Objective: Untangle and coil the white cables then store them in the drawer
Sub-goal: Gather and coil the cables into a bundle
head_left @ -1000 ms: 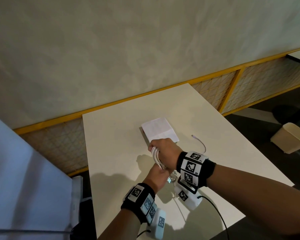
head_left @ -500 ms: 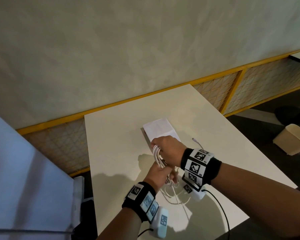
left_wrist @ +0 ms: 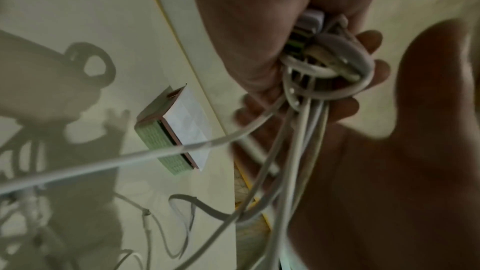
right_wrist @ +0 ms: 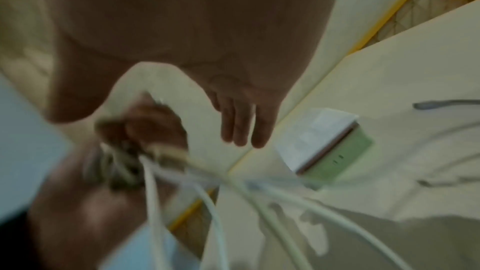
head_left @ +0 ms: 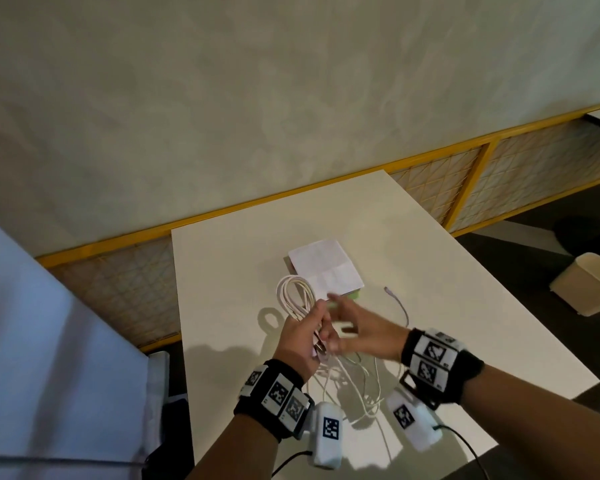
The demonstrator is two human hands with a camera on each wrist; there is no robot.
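Note:
My left hand [head_left: 309,336] holds up a bundle of white cables [head_left: 293,296] above the white table [head_left: 430,271]; a looped coil stands out above the fist. In the left wrist view the fingers [left_wrist: 374,69] curl round the bundle [left_wrist: 324,81] and its connectors. Loose strands [head_left: 357,382] hang from the fist onto the table. My right hand [head_left: 343,322] hovers just right of the left, blurred. The right wrist view shows its fingers [right_wrist: 241,128] straight and holding nothing. No drawer front is plainly visible.
A small green box [head_left: 352,295] topped with white paper [head_left: 324,268] lies just beyond the hands. A separate greyish cable end [head_left: 397,301] lies on the table to the right. A beige bin [head_left: 593,289] stands on the floor far right. A wall runs behind.
My right hand has let go of the coil and moved off to the right with its fingers spread. The coil loop now shows above my left fist, and more loose strands have dropped onto the table.

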